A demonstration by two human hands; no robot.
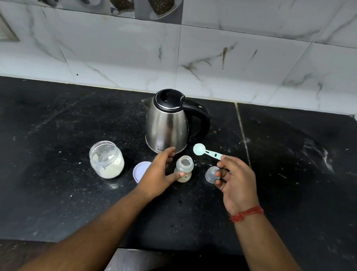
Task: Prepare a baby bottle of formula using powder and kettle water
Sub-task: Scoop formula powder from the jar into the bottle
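You see a kettle (167,129) of brushed, shiny metal with a glossy black plastic lid, a clear plastic jar (106,159), a pale plastic spoon (207,152) and a dark polished stone surface (48,142) (speckled, scuffed).

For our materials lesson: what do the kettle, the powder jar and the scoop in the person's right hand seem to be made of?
Kettle: brushed stainless steel body, judging by its soft grey reflections; lid and handle look like matt black plastic.
Powder jar: clear plastic or glass, since the powder shows through; the look leaves it open.
Scoop: pale turquoise plastic, thin and opaque, pinched by the right hand.
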